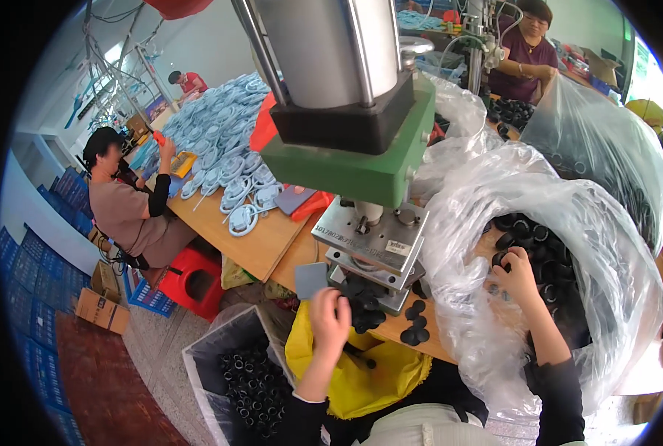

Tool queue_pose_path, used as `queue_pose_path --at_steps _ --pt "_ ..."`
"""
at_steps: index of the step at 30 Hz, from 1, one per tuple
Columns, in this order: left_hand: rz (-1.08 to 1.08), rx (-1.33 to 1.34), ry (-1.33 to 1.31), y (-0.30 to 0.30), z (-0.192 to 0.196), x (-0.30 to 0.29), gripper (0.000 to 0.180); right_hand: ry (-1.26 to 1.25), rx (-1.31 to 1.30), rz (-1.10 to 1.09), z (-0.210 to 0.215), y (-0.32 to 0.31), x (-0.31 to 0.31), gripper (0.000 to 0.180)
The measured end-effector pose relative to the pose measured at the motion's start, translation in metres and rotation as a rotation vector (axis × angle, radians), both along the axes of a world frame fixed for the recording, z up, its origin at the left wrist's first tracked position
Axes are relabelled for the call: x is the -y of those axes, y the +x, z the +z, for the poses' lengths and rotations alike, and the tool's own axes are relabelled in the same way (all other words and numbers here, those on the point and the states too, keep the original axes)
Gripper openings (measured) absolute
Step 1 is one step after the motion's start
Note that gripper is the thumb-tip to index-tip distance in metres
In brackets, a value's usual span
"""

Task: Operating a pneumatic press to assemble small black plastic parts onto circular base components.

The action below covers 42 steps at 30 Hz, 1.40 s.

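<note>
Where the press [346, 167] is standing, head view: its die [372, 249] is sitting on the table [437, 340] between the two hands, and dark parts [366, 306] are clustering at its front edge.
Left hand [330, 323]: it is hovering just beside those parts, fingers half curled; whether they are holding anything, I cannot tell.
Right hand [521, 276]: it is hanging in the mouth of the near bag, thumb and fingers pinching a cap [499, 259].
Near bag [465, 312]: clear plastic is bulging around a large heap of black caps [545, 286], which seem to be waiting their turn.
Far bag [591, 126]: it is slumping behind the near one, holding more dark pieces.
Crate [206, 360]: it is standing below the table's edge, holding many black rings [253, 390], probably the finished share.
Discs [415, 332]: these are lying loose on the table beside the die, perhaps offcuts.
Sack [309, 364]: yellow, it is hanging below the table's front, a few black bits [371, 363] lying on it.
Progress: judging by rings and heap, the work is running midway, with plenty remaining; whether a cap is sitting inside the die is not showing.
</note>
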State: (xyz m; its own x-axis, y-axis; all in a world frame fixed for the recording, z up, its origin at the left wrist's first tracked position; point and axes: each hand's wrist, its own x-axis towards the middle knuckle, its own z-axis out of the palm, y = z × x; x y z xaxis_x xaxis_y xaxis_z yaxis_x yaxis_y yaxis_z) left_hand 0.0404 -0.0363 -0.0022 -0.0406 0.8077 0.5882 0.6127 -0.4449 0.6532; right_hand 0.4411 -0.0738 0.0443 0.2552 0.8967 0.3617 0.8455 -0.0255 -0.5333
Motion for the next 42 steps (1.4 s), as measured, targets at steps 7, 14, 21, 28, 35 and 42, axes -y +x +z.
queue_pose_path --at_steps 7,14,21,28,35,42 --pt "-0.042 -0.319 0.042 0.027 0.001 0.028 0.021 -0.033 -0.236 0.106 0.049 -0.031 0.032 0.018" --pt "-0.069 -0.307 0.138 0.013 0.012 0.038 0.02 -0.018 -0.446 0.041 0.063 -0.048 0.074 0.015" --pt "-0.481 -0.352 0.191 0.045 0.021 0.056 0.019 0.042 -0.623 -0.037 0.063 -0.057 0.103 0.011" --pt "-0.47 -0.427 0.084 0.12 0.017 0.045 0.033 0.041 -0.615 -0.004 0.066 -0.071 0.109 0.012" --pt "-0.572 -0.495 0.089 0.068 -0.008 0.065 0.013 0.008 -0.645 0.056 0.062 -0.082 0.105 0.013" --pt "-0.338 -0.44 0.01 -0.005 0.028 0.079 0.026 0.016 -0.745 0.354 0.087 -0.122 0.073 0.035"
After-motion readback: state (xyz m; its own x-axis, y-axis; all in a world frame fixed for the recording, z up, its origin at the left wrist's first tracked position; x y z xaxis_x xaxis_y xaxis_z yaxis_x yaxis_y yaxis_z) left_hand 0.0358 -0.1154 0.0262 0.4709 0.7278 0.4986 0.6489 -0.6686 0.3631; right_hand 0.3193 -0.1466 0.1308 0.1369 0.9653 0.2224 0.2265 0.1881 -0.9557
